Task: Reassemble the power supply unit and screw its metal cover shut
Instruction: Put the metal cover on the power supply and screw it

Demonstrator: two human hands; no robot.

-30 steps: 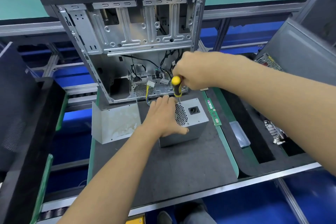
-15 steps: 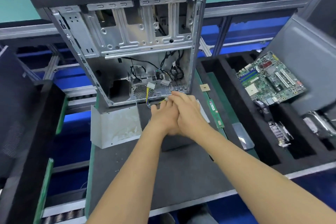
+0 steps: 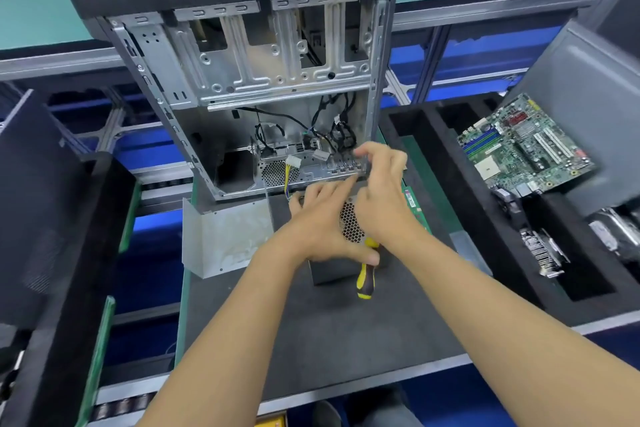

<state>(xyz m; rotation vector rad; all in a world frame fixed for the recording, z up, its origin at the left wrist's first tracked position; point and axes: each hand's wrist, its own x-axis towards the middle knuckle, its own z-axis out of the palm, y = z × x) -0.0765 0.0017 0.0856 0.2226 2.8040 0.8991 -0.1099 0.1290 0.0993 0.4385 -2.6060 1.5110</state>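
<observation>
Grey sheet metal with a honeycomb vent marks the power supply unit (image 3: 349, 229), which sits on the dark mat of the tabletop (image 3: 311, 340), near the middle of it and just in front of the open computer case (image 3: 242, 80). The left hand (image 3: 322, 225) lies flat on top of the unit, fingers straight, pressing it down. The right hand (image 3: 384, 191) hovers above the unit's far edge with its fingertips drawn together; whether that grip holds a screw I cannot tell, as nothing shows between the fingers. A yellow-and-black screwdriver (image 3: 366, 270) leans against the unit's near side, with no hand around it. A bent metal cover plate (image 3: 225, 239) stands to the left, apart from the unit.

The step in hand looks like seating a screw by finger at the far edge. Next would be to take up the screwdriver and drive it while the left hand steadies the box. A motherboard (image 3: 526, 146) lies in a foam tray toward the right edge.
</observation>
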